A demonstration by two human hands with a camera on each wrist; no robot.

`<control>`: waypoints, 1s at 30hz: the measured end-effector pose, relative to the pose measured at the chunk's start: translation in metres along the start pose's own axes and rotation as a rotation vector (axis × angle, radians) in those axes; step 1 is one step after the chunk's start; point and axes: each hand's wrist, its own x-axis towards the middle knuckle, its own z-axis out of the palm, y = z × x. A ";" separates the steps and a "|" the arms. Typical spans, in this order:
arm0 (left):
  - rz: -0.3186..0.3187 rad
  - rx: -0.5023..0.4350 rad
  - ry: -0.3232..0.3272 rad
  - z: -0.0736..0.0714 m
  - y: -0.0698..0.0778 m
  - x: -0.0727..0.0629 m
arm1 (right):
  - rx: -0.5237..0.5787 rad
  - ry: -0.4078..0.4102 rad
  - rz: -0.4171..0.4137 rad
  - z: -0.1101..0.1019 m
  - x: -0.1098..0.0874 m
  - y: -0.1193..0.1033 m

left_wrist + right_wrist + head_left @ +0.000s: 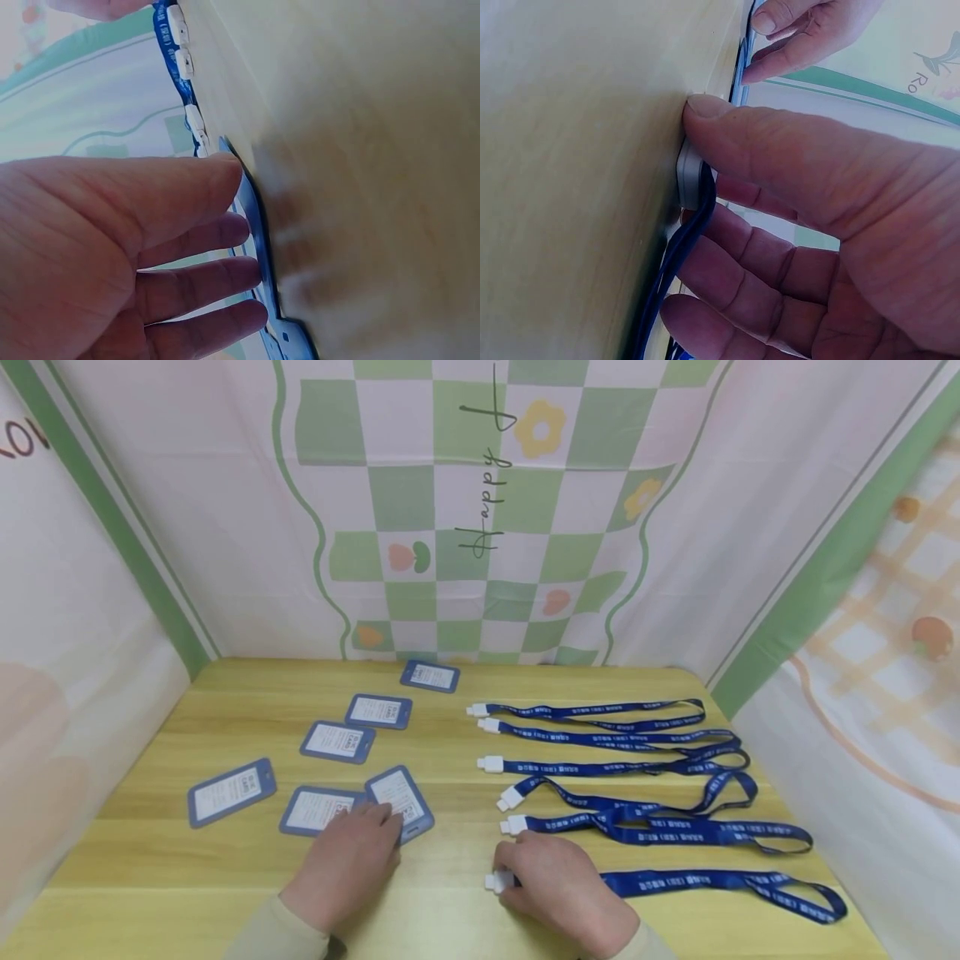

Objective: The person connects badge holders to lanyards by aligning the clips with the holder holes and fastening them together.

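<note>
My left hand [352,856] rests its fingertips on a blue ID card holder [405,793], tilted and overlapping another card holder [315,810] to its left. In the left wrist view the fingers [202,281] reach almost straight onto the holder's blue edge [259,232]. My right hand [558,885] is at the nearest blue lanyard [675,881], pinching around its white plastic clip [690,176] between thumb and fingers. The clip lies close to the tabletop, its strap trailing past the fingers. Part of the clip is hidden under the hand.
Several more card holders lie on the left of the wooden table [450,910], one [232,792] at the far left and one [430,677] at the back. Several blue lanyards [600,710] lie in rows on the right, clips facing left. A patterned curtain [465,502] stands behind.
</note>
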 end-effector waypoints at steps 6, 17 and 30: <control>0.020 -0.022 0.011 0.000 0.002 -0.002 | -0.002 -0.001 0.000 -0.001 0.000 0.000; 0.012 -0.050 -0.011 0.002 0.006 -0.005 | -0.009 -0.018 0.013 0.000 0.002 0.000; 0.005 -0.043 0.008 0.005 0.007 -0.006 | -0.004 -0.031 0.023 0.000 0.002 0.000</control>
